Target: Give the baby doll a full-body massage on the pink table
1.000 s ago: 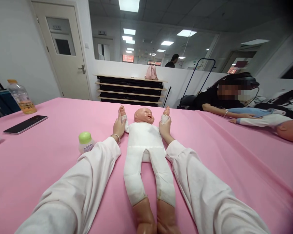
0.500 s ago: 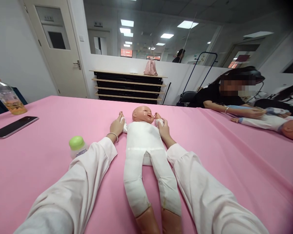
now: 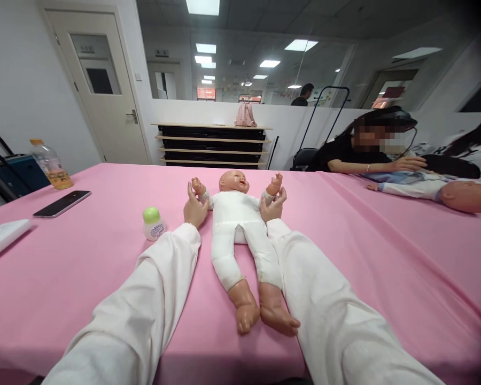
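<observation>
A baby doll (image 3: 238, 211) with a white cloth body lies on its back on the pink-covered table (image 3: 104, 278), head away from me and bare feet toward me. My left hand (image 3: 195, 207) is closed around the doll's arm on the left, near its wrist. On the other side, my right hand (image 3: 273, 205) grips the doll's other arm, the thumb up beside the plastic hand. Both doll hands stick up above my fingers, level with its head. Left of my left forearm stands a small white bottle with a green cap (image 3: 152, 223).
A phone (image 3: 63, 203), a drink bottle (image 3: 53, 164) and a white object (image 3: 6, 239) are on the left side. At the right, a person in black (image 3: 344, 155) handles another doll (image 3: 457, 193). Behind the table are a shelf (image 3: 212, 145) and a door (image 3: 98, 85).
The doll's arms have been raised and spread a little outward, with my hands still on them. The view has shifted, so the doll's feet and more of the table's left side now show.
</observation>
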Motion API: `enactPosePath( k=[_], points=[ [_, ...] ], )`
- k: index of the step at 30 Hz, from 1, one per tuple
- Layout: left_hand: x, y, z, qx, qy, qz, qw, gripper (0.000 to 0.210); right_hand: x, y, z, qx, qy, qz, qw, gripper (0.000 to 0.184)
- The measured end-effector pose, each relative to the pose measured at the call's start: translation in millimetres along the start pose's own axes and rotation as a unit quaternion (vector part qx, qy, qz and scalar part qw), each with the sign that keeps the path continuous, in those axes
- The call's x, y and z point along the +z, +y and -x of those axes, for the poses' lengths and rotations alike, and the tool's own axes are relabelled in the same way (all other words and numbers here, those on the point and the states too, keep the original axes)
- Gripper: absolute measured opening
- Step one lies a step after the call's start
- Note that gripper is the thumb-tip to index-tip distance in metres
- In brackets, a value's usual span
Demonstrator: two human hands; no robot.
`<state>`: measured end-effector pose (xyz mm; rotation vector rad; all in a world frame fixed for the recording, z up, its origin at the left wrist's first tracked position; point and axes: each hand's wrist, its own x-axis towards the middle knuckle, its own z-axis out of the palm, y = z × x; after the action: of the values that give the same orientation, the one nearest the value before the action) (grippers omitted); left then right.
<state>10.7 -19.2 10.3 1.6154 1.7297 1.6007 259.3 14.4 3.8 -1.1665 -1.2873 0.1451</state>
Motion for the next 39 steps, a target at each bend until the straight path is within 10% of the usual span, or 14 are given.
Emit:
enactPosePath(
  k=[6, 15, 29, 39],
  points=[
    [-24.6, 11, 36, -0.013, 0.019, 0.129, 0.991, 0.087, -32, -20, 30, 0.017, -0.020, -0.018, 0.999, 0.081],
    [-36.9, 4, 59, 0.033, -0.038, 0.059, 0.997, 0.048, -60, -23, 54, 0.055, -0.121, 0.081, 0.988, 0.038],
    [31.1, 0, -18, 0.090, 0.120, -0.053, 0.987, 0.059, 9, 15, -22, 0.032, 0.035, 0.027, 0.999, 0.055],
    [56.2, -25, -71, -0.073, -0.072, -0.221, 0.970, 0.053, 40, 67, -59, 0.185, -0.088, 0.010, 0.979, 0.034]
  ],
)
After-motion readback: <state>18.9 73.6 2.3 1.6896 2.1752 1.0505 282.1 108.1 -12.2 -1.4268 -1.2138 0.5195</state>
